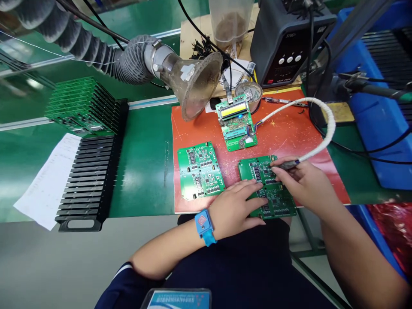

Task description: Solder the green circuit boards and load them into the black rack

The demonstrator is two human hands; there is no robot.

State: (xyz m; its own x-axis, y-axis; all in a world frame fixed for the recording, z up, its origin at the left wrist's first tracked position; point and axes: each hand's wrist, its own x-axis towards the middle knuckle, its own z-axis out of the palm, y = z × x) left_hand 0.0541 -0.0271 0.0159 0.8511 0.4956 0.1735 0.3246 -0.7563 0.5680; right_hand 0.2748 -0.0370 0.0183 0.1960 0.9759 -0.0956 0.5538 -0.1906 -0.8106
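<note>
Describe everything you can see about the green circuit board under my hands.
The circuit board is a thin, rigid-looking green panel of two similar sections, each with a dark multi-digit display and small components. It sits slightly skewed on the red mat, its near end just past the mat's front edge. Your left hand spreads over its left side, hiding part. Your right hand holds a probe at the far section; whether the tip touches is hidden.

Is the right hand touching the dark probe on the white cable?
Touching. The head view shows the right hand holding the probe between thumb and fingers, no gap visible.
</note>
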